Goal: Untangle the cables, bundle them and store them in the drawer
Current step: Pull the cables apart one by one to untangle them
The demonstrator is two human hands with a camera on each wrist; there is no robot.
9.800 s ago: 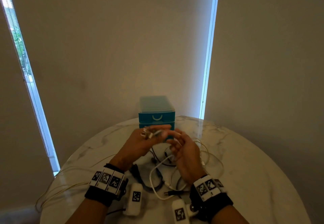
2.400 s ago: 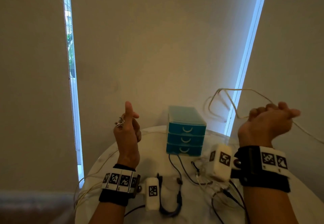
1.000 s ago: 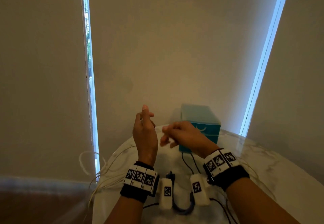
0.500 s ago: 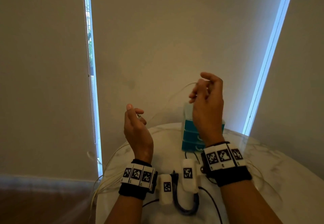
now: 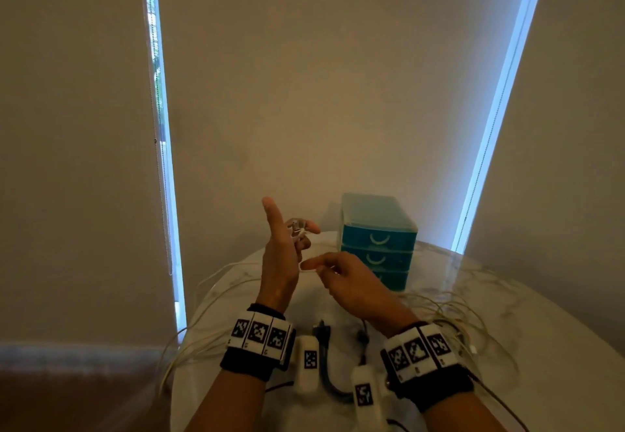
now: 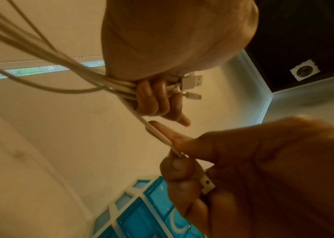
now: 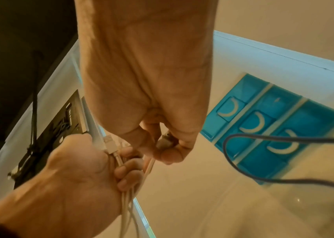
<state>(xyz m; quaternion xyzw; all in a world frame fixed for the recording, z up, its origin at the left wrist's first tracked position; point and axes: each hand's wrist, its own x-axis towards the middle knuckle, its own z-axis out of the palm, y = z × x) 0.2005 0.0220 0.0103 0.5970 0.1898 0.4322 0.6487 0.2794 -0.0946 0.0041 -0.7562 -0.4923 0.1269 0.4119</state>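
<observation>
Up above the round marble table, both hands are raised in front of the person, close together. The left hand stands upright with its forefinger pointing up, while its other fingers are curled round a bunch of white cable loops. Two plugs poke out past those fingers: a flat USB plug and a slimmer plug just beneath it. From the other side of the fist, the loose white strands fan out and away.

The right hand sits just beside the left one, slightly lower. Its thumb and forefinger pinch one white strand that runs straight from the bundle in the left hand to the right fingertips, and the strand looks taut between them. A small plug end shows in the right hand's curled fingers in the left wrist view.

Behind the hands, near the far edge of the table, stands a small blue drawer unit with three drawers, all shut, each with a pale curved handle. More thin white cable lies in loose loops on the table to the right of the hands, and other strands hang over the left edge. A dark cable lies on the table between the two wrists, which both wear black bands with square markers.
</observation>
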